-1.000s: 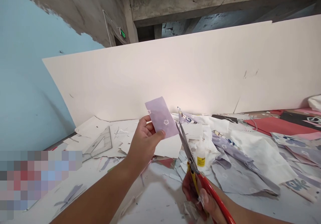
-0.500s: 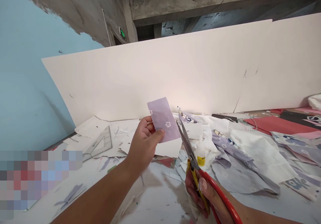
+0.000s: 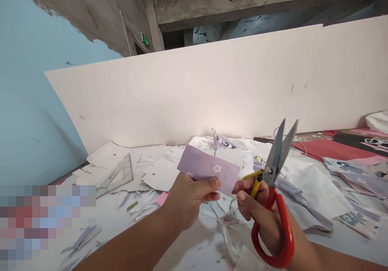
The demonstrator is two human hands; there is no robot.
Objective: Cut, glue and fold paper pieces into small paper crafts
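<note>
Right hand point(image 3: 257, 218) lifts red scissors point(image 3: 280, 222) clear — lilac paper point(image 3: 208, 170) (now level)

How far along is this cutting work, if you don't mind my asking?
Done: a lilac flower-print card looks cut out, and paper scraps lie around. In hand: the left hand holds the card, while the right hand holds open red scissors beside it, not cutting. Left: printed sheets lie to the right, perhaps uncut.
</note>
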